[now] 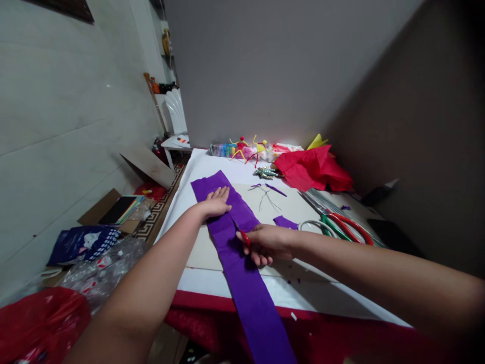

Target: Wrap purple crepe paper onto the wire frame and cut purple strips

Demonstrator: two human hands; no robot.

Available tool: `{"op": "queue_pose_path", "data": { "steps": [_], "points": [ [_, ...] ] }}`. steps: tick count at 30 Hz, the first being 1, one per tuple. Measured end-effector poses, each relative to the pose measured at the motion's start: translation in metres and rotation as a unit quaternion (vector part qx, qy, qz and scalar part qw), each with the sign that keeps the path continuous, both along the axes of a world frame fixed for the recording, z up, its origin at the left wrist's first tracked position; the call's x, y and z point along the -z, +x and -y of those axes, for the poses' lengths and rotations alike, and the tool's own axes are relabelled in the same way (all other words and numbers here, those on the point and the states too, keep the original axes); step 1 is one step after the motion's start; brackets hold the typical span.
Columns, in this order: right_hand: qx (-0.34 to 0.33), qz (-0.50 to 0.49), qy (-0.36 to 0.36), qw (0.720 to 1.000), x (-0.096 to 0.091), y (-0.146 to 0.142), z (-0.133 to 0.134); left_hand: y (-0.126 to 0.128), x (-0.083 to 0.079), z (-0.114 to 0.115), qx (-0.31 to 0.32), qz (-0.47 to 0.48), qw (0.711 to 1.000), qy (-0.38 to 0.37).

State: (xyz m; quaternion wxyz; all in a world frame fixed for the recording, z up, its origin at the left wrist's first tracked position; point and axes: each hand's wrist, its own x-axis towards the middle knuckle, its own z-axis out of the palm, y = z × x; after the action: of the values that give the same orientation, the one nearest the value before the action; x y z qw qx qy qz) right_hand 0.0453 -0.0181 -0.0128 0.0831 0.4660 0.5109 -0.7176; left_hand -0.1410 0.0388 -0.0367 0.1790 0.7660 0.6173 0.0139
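At the far left, a shiny red plastic bag (38, 323) lies low down, and a crinkly clear plastic wrap (106, 268) sits next to a dark blue bag with white shapes (81, 245). Just past them is a brown cardboard box (121, 210) with flat sheets of coloured paper (121, 210) in it. Far back stands a small white table (174, 144). A white bench (197, 172) has a red cloth (227, 321) along its front edge. A long purple crepe paper strip (242, 283) lies across a pale card sheet (204, 253) and hangs over the front of the bench. The left hand (216, 202) lies flat on the strip, its grip open. The right hand (265, 244) is clenched around small red-handled scissors (245, 238), and their tip is at the edge of the strip. Farther right are a thin wire shape (265, 199), purple paper bits (286, 222), a silver toy figure (267, 173) and bendy red and yellow figures (253, 149). Then come a big red crepe paper heap (314, 169), a yellow paper piece (316, 142), and big green-and-red-handled scissors (341, 227) lying on long metal rods (329, 202).
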Motion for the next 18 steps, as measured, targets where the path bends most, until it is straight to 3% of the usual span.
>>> {"op": "queue_pose_path", "data": {
  "steps": [18],
  "points": [
    [-0.023, -0.01, 0.004, 1.0, 0.002, -0.004, -0.012, -0.001, -0.005, 0.004, 0.01, 0.007, 1.0, -0.021]
  ]
}}
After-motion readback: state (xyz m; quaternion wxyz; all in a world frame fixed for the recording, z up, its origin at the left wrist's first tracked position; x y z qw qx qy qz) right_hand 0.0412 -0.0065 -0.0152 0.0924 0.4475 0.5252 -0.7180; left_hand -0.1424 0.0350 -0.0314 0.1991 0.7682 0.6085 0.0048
